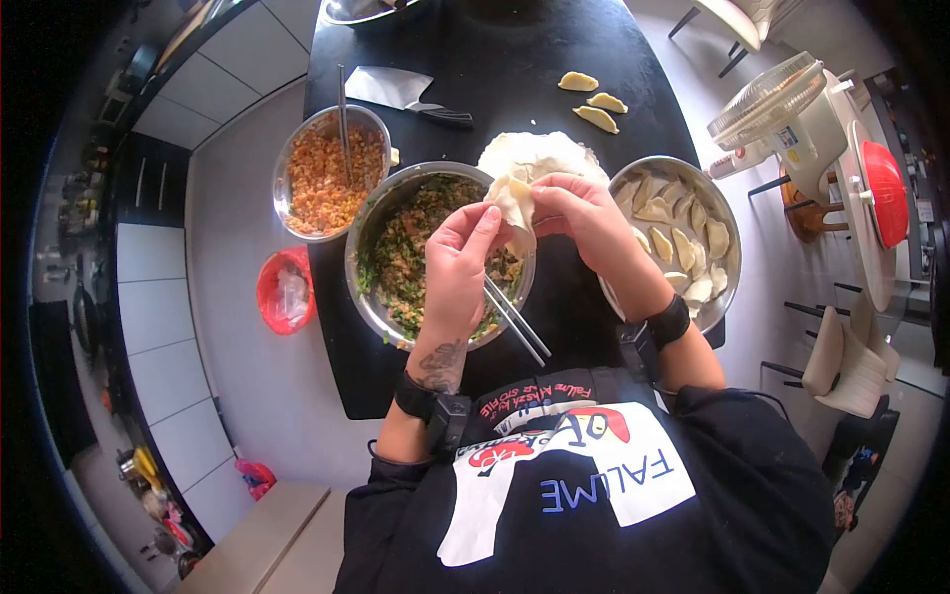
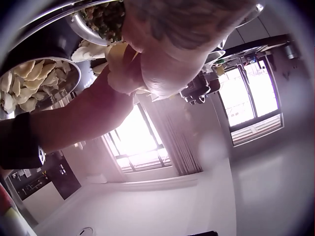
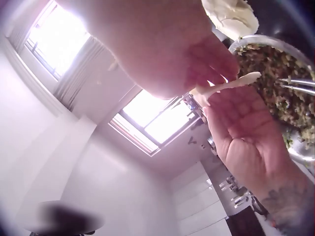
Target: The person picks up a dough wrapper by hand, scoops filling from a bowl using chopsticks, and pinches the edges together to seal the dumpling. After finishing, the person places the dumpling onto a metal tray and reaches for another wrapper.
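Between both hands, raised over the right rim of the filling bowl, is a thin pale dumpling wrapper [image 1: 513, 205]. My left hand [image 1: 461, 252] pinches its left edge between thumb and fingers. Its other edge is pinched by my right hand [image 1: 589, 223]. From the right wrist view, the wrapper [image 3: 236, 83] appears edge-on, as a thin strip across the left fingers. A steel bowl [image 1: 358, 297] of green-flecked filling [image 1: 406, 252] sits below the left hand, with metal chopsticks [image 1: 517, 320] leaning in it. Just beyond the hands lies a pile of wrappers [image 1: 542, 153].
On the right, a steel tray [image 1: 730, 198] holds several folded dumplings [image 1: 683, 243]. Three more dumplings [image 1: 596, 119] lie on the black table [image 1: 495, 59]. At left are a bowl of orange filling [image 1: 322, 173] with a utensil, and a cleaver [image 1: 396, 89]. A fan [image 1: 772, 109] stands at right.
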The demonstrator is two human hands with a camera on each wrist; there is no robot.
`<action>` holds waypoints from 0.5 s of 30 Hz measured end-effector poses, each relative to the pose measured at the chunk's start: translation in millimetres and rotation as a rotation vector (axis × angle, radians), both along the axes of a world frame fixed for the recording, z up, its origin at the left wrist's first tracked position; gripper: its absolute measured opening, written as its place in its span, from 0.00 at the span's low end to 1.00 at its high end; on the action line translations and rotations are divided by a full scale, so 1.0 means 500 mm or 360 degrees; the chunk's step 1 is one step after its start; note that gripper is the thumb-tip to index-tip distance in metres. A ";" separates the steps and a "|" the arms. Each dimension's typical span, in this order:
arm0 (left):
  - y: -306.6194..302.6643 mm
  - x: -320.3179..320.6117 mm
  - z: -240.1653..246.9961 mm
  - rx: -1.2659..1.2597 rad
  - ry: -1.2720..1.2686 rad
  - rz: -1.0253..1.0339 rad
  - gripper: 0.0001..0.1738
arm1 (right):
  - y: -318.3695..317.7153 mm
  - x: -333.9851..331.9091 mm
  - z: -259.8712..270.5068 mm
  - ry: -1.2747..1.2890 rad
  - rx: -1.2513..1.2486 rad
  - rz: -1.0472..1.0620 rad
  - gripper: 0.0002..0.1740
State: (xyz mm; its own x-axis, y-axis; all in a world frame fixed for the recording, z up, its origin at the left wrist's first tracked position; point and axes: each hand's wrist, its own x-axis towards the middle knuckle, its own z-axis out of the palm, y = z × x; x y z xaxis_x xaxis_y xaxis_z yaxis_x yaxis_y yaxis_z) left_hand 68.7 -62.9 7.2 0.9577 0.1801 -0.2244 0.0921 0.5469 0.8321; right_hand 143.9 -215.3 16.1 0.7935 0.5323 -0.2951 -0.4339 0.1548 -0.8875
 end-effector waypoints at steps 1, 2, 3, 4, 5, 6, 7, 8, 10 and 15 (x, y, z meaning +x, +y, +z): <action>-0.001 0.000 0.002 -0.0001 0.0001 0.0001 0.11 | 0.001 0.000 0.000 0.0029 0.0054 -0.0004 0.11; -0.003 0.001 0.006 0.0021 -0.0018 -0.0002 0.11 | 0.005 -0.002 0.000 0.0030 0.0054 -0.0003 0.11; -0.005 0.001 0.008 0.0043 -0.0037 -0.0005 0.10 | 0.011 -0.006 0.000 -0.0085 -0.0001 0.0028 0.12; -0.004 0.001 0.005 0.0042 -0.0037 -0.0005 0.10 | 0.016 -0.010 0.000 -0.0201 -0.0055 0.0058 0.13; -0.003 0.000 0.000 0.0048 -0.0044 -0.0025 0.11 | 0.019 -0.014 0.000 -0.0317 -0.0109 0.0088 0.15; -0.002 0.000 -0.003 0.0054 -0.0052 -0.0045 0.11 | 0.019 -0.016 0.000 -0.0317 -0.0110 0.0088 0.15; -0.003 0.000 -0.003 0.0054 -0.0051 -0.0045 0.11 | 0.019 -0.018 0.000 -0.0363 -0.0192 0.0030 0.14; -0.004 0.000 -0.002 -0.0013 -0.0038 -0.0012 0.12 | 0.020 -0.019 0.000 -0.0409 -0.0275 -0.0028 0.14; -0.007 0.000 -0.001 -0.0080 -0.0024 0.0020 0.12 | 0.024 -0.020 0.002 -0.0411 -0.0247 -0.0088 0.13; -0.045 -0.001 0.009 0.0187 -0.0137 0.0258 0.19 | 0.043 -0.043 0.004 -0.0649 -0.0381 -0.0312 0.10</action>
State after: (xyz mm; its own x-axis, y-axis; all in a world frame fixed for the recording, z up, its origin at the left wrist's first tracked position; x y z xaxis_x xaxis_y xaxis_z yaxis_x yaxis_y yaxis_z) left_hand 68.4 -85.4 11.9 0.9287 0.3536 -0.1116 -0.0633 0.4476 0.8920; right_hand 122.6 -193.9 18.0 0.9477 0.3172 -0.0358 -0.0278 -0.0297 -0.9992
